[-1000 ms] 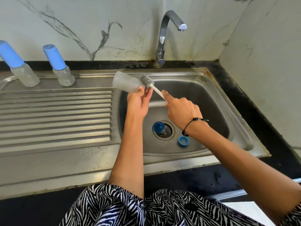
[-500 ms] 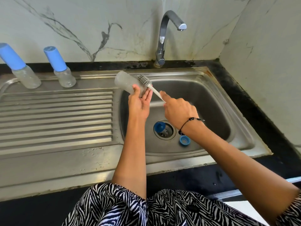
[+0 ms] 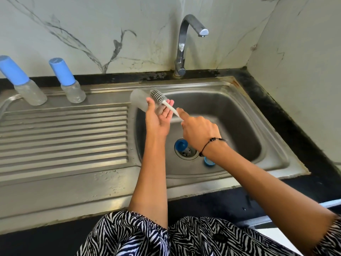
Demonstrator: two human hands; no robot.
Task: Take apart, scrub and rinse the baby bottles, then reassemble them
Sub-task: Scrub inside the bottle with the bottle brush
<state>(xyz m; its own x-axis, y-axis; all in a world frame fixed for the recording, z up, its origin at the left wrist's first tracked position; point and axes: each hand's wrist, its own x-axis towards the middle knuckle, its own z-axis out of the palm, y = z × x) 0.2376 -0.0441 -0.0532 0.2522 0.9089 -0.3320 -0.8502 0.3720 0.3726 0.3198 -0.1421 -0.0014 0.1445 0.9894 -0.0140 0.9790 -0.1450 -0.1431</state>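
Marble-patterned wall panels back a steel sink set in a dark bench, with a tap above the basin. Over the basin the left hand holds a clear bottle body on its side, fingers wrapped round it. The right hand grips the white handle of a bottle brush, its bristled head lying against the bottle. Two blue parts, a cap and a ring, lie near the drain. Two capped bottles stand on the drainboard.
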